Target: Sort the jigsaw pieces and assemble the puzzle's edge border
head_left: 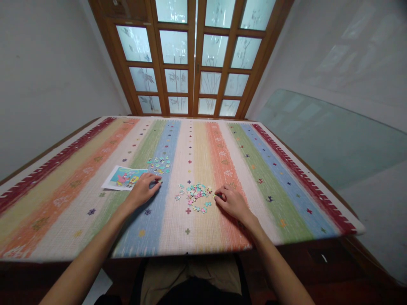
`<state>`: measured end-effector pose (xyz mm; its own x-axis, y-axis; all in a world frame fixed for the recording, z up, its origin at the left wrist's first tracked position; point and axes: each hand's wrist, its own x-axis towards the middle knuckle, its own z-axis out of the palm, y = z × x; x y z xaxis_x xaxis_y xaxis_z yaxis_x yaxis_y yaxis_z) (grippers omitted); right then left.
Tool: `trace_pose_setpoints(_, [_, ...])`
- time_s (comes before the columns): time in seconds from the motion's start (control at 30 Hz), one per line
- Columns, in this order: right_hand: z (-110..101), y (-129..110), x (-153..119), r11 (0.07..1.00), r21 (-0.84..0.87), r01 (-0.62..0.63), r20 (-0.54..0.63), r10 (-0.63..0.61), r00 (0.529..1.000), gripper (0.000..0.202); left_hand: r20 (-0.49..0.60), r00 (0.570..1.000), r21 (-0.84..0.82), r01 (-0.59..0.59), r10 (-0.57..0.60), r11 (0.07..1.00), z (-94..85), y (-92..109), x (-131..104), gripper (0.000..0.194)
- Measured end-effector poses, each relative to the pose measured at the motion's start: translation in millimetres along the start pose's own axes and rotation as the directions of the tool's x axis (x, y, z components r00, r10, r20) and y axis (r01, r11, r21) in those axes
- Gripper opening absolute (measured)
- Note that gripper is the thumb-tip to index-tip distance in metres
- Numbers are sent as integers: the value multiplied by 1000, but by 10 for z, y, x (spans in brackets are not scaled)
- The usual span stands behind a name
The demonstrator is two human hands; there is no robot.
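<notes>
My left hand [145, 189] is over the blue stripe, beside the right edge of a cartoon picture sheet [121, 178], its fingers closed around a small puzzle piece at the fingertips. Just beyond it lies a loose group of puzzle pieces [163, 162]. A denser pile of pink and teal pieces [196, 192] sits in the middle. To the right of that pile, my right hand [231, 201] pinches a small yellowish puzzle piece [214, 195] between thumb and finger.
A striped cloth [187, 241] with small printed figures covers the table. Glass-paned wooden doors [193, 59] stand behind its far edge. A pale greenish panel [330, 135] leans along the right wall.
</notes>
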<state>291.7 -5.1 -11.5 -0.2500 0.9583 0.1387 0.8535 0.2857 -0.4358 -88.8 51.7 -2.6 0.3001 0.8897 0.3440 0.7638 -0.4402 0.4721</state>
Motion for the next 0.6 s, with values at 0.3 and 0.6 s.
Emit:
trace_pose_setpoints(0.3, [-2, -20, -2, 1000, 2, 10, -20, -10, 1000, 15, 79, 996, 126, -42, 32, 991, 27, -183, 83, 26])
trace_pose_setpoints(0.6, [-26, -14, -24, 1000, -10, -9, -27, 9, 1000, 18, 6, 1000, 112, -19, 19, 994, -10, -158, 94, 25])
